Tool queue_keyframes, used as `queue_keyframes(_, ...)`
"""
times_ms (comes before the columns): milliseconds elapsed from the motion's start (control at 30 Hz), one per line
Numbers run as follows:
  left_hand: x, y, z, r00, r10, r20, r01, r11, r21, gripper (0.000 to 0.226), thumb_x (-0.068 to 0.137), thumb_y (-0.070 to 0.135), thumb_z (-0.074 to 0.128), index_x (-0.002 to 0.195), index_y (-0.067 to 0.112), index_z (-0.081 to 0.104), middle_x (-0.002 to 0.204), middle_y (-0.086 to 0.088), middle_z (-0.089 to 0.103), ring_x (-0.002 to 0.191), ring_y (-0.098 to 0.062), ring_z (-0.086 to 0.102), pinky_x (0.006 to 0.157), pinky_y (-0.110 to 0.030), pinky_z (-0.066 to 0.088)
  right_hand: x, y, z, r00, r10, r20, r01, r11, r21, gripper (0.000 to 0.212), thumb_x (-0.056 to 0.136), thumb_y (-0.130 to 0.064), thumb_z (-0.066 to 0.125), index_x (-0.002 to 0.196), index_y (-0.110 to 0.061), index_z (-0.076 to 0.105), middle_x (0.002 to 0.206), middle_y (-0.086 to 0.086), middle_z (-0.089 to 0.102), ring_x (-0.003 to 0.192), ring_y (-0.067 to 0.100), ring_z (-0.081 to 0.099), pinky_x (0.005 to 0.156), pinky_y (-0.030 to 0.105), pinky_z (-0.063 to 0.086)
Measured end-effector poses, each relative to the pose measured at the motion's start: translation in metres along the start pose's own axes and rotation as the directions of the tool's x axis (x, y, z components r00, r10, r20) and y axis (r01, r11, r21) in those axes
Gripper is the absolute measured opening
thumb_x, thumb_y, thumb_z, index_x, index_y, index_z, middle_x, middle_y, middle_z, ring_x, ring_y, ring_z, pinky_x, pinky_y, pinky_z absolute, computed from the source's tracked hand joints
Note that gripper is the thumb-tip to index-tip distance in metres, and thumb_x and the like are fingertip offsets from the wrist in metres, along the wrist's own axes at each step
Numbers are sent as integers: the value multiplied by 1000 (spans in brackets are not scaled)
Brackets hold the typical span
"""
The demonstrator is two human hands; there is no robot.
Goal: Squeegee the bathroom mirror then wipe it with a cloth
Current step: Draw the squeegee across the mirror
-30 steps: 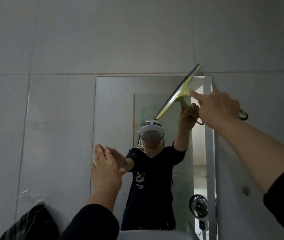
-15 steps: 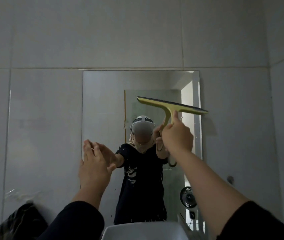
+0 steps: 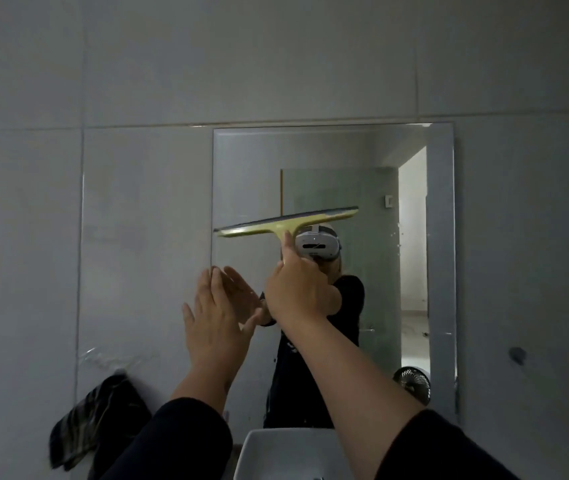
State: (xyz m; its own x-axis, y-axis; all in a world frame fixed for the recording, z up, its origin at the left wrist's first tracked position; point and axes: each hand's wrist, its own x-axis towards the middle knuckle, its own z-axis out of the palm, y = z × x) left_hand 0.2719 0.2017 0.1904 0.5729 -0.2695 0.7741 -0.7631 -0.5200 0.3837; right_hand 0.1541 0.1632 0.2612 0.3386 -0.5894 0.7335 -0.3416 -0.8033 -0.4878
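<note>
A dark striped cloth (image 3: 97, 420) hangs against the grey tiled wall (image 3: 137, 81) at lower left, well left of the white basin (image 3: 276, 452). The left hand (image 3: 215, 322) is raised with its fingers (image 3: 206, 289) spread flat and straight, palm toward the left edge of the rectangular frameless wall mirror (image 3: 442, 237), holding nothing. Just right of it, the right hand (image 3: 296, 291) is wrapped around the handle of the yellow-green squeegee with a dark rubber blade (image 3: 286, 221). The blade's long axis runs nearly level across the mirror's left half, right end tilted slightly higher, handle pointing down. No readable writing shows. A small black fan (image 3: 412, 382) is reflected at lower right.
</note>
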Motion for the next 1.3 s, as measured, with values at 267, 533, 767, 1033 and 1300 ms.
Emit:
queue_keyframes(267,-2,-14,-16,999,-25,39,22,998,60,100,85,60,48,149,11,-12,161,-7,-11,148,-21,-4,119,-49,8,2,5,-16,939,-242,246,307,910,-278,62,95,-14,38,149,-39,22,128,12,58,112,31,55,82,38,46)
queue_keyframes(533,-14,5,-8,993,-1,115,-2,1000,27,99,86,53,55,150,12,-7,161,-5,-9,148,-21,0,119,-48,9,25,43,-56,910,-277,309,408,735,-542,70,88,-13,43,141,-55,27,122,1,63,97,26,61,62,28,39)
queue_keyframes(767,-21,31,4,984,86,153,-87,996,-2,94,86,53,56,151,14,1,160,-7,-6,148,-23,7,119,-50,13,17,83,-89,964,-143,225,237,847,-476,69,88,-11,42,138,-57,32,126,0,63,104,28,60,71,29,42)
queue_keyframes(1033,-20,36,11,965,54,258,-41,998,-54,101,79,56,64,151,16,4,160,-7,-15,147,-28,11,117,-50,12,9,129,-112,995,-21,99,60,909,-413,54,98,-20,34,137,-57,34,116,7,66,102,31,59,73,33,42)
queue_keyframes(1300,-17,26,8,947,109,302,-85,992,-93,105,76,55,68,152,18,6,160,-5,-14,146,-31,15,116,-52,22,-26,141,-91,987,161,7,-157,973,-167,50,98,-19,35,140,-46,38,116,12,66,102,35,59,77,34,45)
